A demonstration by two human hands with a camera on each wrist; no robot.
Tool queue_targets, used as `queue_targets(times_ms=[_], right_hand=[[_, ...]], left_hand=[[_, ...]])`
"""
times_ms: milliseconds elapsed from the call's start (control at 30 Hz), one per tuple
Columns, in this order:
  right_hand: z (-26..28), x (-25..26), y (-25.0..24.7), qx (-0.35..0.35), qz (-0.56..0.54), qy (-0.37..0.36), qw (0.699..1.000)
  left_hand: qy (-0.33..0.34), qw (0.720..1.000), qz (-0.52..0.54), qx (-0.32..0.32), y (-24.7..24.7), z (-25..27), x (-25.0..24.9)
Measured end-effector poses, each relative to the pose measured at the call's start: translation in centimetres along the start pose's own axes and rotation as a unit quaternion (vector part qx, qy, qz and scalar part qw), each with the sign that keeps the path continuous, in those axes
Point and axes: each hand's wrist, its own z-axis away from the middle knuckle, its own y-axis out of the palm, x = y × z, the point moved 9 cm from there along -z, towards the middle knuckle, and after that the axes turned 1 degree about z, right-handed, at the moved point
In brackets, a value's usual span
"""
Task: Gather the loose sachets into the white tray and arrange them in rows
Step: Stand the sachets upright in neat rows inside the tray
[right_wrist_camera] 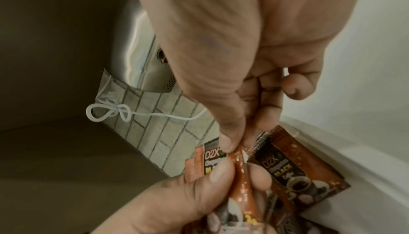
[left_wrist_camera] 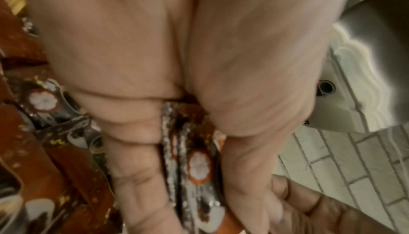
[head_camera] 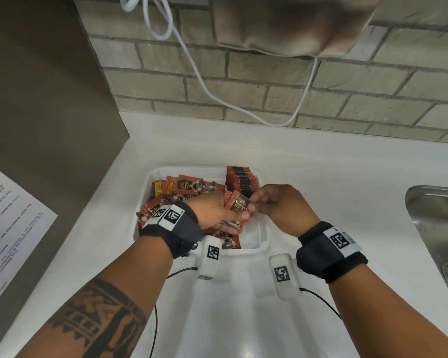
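Observation:
A white tray (head_camera: 261, 243) sits on the counter with a loose heap of orange-brown coffee sachets (head_camera: 177, 188) in its left half. A neat upright row of sachets (head_camera: 241, 180) stands at its back right. My left hand (head_camera: 224, 211) hovers over the tray and grips a small bunch of sachets (head_camera: 237, 202) between thumb and fingers, which also shows as the bunch of sachets (left_wrist_camera: 194, 164) in the left wrist view. My right hand (head_camera: 259, 202) pinches the top edge of one sachet in that bunch (right_wrist_camera: 238, 157). Another sachet (right_wrist_camera: 294, 173) lies just beside it.
A steel sink (head_camera: 440, 228) is set into the white counter (head_camera: 321, 177) at the right. A brown panel with a printed paper sheet (head_camera: 8, 228) stands at the left. A white cable (head_camera: 199, 81) hangs down the brick wall behind.

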Motion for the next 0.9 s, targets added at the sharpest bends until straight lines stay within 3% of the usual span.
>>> queue_targets(times_ms=[233, 400, 600, 767, 900], right_hand=[[-0.5, 0.8, -1.7, -0.027, -0.018, -0.019, 0.999], [-0.5, 1.1, -2.3, -0.040, -0.007, -0.025, 0.999], [-0.3, 0.5, -2.6, -0.054, 0.134, -0.006, 0.989], [-1.1, -0.4, -0.9, -0.036, 0.169, 0.024, 0.985], [-2.3, -1.2, 0.2, -0.022, 0.184, 0.044, 0.982]], left_hand=[[0.069, 0.995, -0.069, -0.022, -1.1, 1.1, -1.8], [0.078, 0.978, -0.170, -0.090, -2.4, 2.1, -2.9], [-0.099, 0.920, -0.369, -0.082, -4.6, 3.2, -0.3], [-0.106, 0.910, -0.400, -0.001, -1.1, 1.1, 0.6], [-0.111, 0.891, -0.440, 0.024, 0.9, -1.1, 1.3]])
